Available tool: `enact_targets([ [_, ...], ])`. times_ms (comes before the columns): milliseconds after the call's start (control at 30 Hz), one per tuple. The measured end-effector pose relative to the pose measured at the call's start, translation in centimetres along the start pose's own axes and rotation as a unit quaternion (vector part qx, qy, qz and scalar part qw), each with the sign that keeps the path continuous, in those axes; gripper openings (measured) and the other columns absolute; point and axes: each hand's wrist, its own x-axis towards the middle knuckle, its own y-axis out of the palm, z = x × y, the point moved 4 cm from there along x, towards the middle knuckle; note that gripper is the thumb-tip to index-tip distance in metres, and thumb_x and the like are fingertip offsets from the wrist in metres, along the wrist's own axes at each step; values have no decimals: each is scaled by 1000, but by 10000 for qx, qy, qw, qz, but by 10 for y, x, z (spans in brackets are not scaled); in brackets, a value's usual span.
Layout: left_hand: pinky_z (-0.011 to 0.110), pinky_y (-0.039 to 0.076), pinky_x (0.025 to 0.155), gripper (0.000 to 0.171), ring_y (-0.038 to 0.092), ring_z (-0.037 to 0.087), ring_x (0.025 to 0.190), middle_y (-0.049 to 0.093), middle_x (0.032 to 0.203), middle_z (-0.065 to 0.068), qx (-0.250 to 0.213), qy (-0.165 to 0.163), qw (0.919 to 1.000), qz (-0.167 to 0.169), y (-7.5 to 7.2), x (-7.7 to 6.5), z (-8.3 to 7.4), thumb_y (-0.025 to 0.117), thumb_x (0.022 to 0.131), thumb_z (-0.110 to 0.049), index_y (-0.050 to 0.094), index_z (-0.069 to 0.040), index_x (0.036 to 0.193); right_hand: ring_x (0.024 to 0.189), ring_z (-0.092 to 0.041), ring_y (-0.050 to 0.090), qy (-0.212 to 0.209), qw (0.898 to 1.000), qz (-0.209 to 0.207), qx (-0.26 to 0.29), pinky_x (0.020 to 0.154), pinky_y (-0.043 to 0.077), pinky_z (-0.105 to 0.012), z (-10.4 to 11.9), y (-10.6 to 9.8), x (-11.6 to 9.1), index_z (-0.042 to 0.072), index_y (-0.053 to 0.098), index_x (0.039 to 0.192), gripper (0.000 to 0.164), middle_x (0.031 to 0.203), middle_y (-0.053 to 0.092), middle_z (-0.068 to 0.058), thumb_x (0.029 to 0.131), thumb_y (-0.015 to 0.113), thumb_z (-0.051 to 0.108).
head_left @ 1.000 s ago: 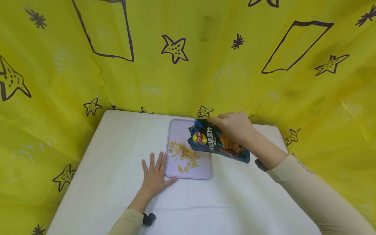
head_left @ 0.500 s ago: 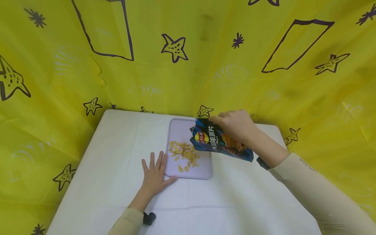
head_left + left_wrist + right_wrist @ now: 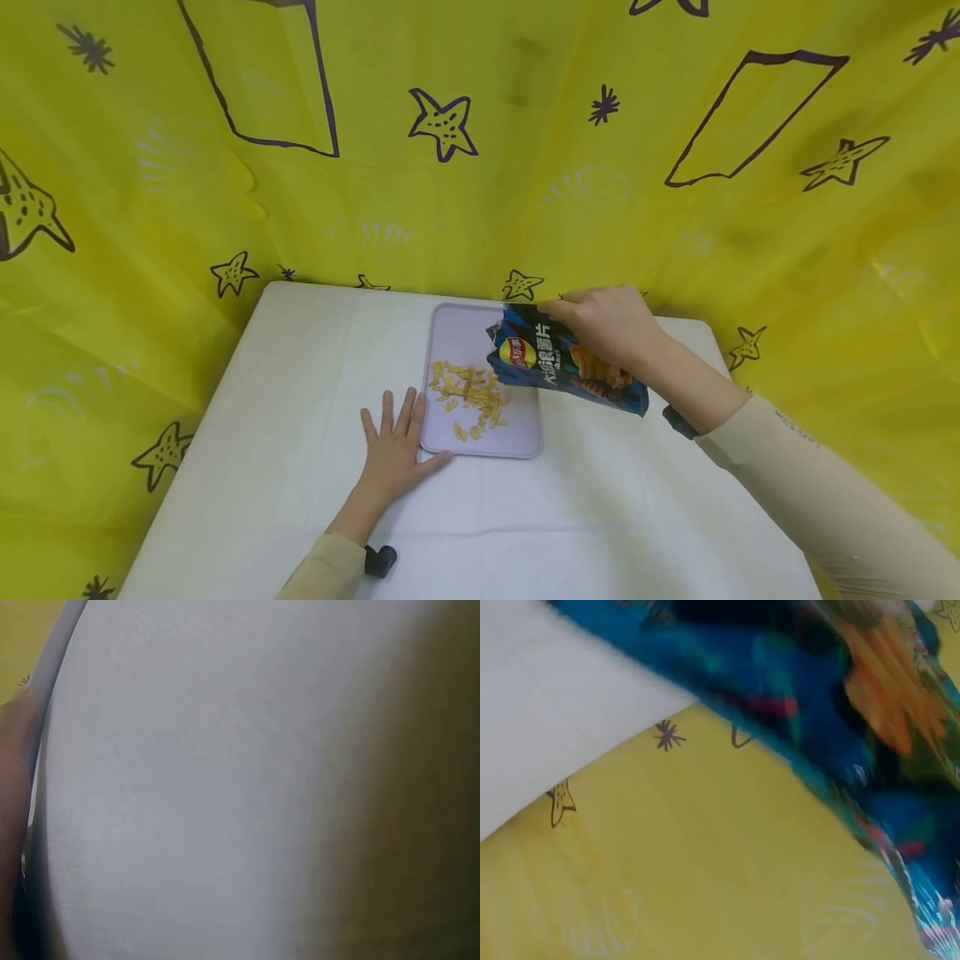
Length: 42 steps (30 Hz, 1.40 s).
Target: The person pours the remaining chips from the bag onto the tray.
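My right hand point(image 3: 611, 325) grips a dark blue chip bag point(image 3: 555, 358) by its upper edge. The bag lies tilted on its side in the air, its torn mouth facing left over a pale lilac tray point(image 3: 517, 437). Yellow potato chips point(image 3: 472, 396) are scattered across the middle of the tray. With fingers spread, my left hand point(image 3: 393, 454) lies flat on the table at the tray's lower left corner, index finger and thumb along its edges. Part of the bag point(image 3: 780, 690) fills the upper right of the right wrist view. A strip of my left hand point(image 3: 11, 795) shows in the left wrist view.
A table with a white cloth point(image 3: 322, 358) carries the tray near its far edge. Behind it hangs a yellow curtain point(image 3: 480, 200) printed with starfish. Each wrist wears a black device point(image 3: 380, 561).
The bag and my right hand have shifted slightly to the right. More chips lie on the tray than a second ago. My left hand has stayed in place.
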Motion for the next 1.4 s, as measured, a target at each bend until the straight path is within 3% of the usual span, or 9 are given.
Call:
enact_targets([
  [367,69,-4,98,104,1,42,137,13,153,8,87,-23,9999,92,1,0,0,41,72,-80,13,-14,148,41,-10,33,-48,10000,-31,7,33,23,-26,3,-2,9,24,70,97,26,54,45,5,85,60,3],
  [533,69,-4,98,105,1,42,137,13,153,8,68,-31,9999,93,1,0,0,41,72,-80,14,-13,148,42,-10,37,-47,10000,40,-36,33,26,-26,3,-3,10,24,70,99,27,57,50,4,85,60,3],
  [800,69,-4,98,105,0,41,137,12,153,8,57,-32,9999,119,2,0,1,39,72,-81,12,-14,149,41,-10,32,-88,9999,10,-62,33,23,-25,4,-2,8,23,69,102,31,54,43,5,85,58,0],
  [1133,69,-4,98,105,0,41,137,13,153,8,69,-58,9999,130,0,0,1,40,72,-80,13,-14,148,42,-10,34,-163,9997,-189,-40,33,24,-25,4,-5,10,22,69,100,27,56,47,4,82,64,3],
  [1400,69,-5,98,105,-1,42,137,12,153,8,91,-39,9998,148,2,0,1,38,72,-81,12,-14,149,42,-10,37,-151,9998,-105,-44,33,27,-26,5,-8,12,23,69,100,26,58,52,4,81,66,5],
])
